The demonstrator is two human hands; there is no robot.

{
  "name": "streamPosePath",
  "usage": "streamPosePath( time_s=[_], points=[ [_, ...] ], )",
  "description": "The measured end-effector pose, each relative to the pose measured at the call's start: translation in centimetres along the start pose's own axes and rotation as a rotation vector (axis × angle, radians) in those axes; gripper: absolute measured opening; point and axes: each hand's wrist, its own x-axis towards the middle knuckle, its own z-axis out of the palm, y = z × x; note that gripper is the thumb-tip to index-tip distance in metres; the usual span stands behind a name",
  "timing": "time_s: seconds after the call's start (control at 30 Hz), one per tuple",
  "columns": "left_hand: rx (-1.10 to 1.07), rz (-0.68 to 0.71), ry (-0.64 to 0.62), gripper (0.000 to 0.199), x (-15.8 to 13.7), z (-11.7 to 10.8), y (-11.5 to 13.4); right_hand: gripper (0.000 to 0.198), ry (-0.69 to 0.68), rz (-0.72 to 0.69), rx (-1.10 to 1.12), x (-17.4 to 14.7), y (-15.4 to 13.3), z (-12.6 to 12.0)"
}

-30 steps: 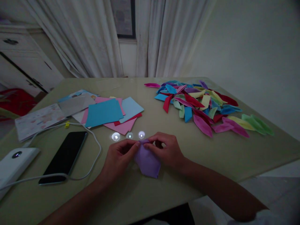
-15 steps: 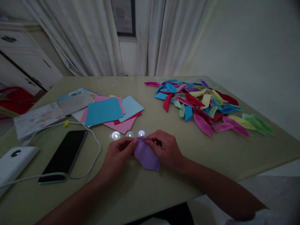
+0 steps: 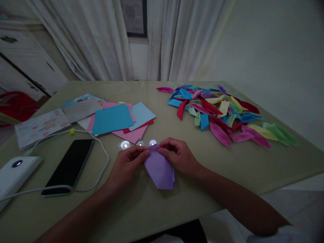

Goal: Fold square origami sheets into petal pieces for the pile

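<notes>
A folded piece of purple paper (image 3: 160, 170) is held over the table (image 3: 192, 199) near its front edge. My left hand (image 3: 129, 163) pinches its upper left edge between thumb and fingers. At the upper right edge, my right hand (image 3: 178, 156) has the same paper pinched. The wide lower end of the paper points toward me and shows a few layers at its right corner. Fingertips behind the paper are hidden.
To the right lies a heap of folded colored paper pieces (image 3: 219, 111). Square paper sheets (image 3: 112, 118) and a printed sheet (image 3: 45, 126) lie at the left. Closer in are a phone (image 3: 69, 167), a white power bank (image 3: 19, 175) and a looped white cable (image 3: 107, 158).
The purple paper has turned and flattened, so its broad face shows more and its lower end reaches nearer to me. Both hands keep their pinch, with the right fingers shifted slightly.
</notes>
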Motion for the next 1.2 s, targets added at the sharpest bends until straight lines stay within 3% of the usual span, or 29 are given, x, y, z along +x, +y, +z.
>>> streamPosePath(
  time_s=[0.27, 0.37, 0.43, 0.5, 0.77, 1.1, 1.2],
  points=[
    [-0.030, 0.016, -0.037, 0.026, -0.5, 0.2, 0.0, 0.011, 0.037, -0.121, 0.027, -0.5, 0.0, 0.5],
    [-0.094, -0.039, -0.036, 0.026, -0.5, 0.1, -0.4, 0.005, 0.085, -0.387, -0.102, -0.5, 0.3, 0.4],
    [-0.132, -0.054, -0.049, 0.025, -0.5, 0.1, -0.5, 0.014, 0.054, -0.582, -0.185, -0.5, 0.5, 0.1],
    [-0.166, -0.058, -0.075, 0.026, -0.5, 0.1, -0.4, 0.021, -0.007, -0.672, -0.225, -0.5, 0.6, -0.4],
    [-0.255, -0.111, -0.110, 0.034, -0.3, 0.1, -0.5, 0.026, -0.094, -0.644, -0.179, -0.2, 0.5, -1.2],
    [-0.185, -0.095, -0.081, 0.035, -0.2, -0.1, -0.9, 0.041, -0.194, -0.787, -0.394, -0.4, 0.8, -1.5],
    [-0.119, -0.048, -0.053, 0.031, -0.1, -0.2, -0.6, 0.035, -0.180, -0.649, -0.278, -0.5, 0.4, -1.2]
  ],
)
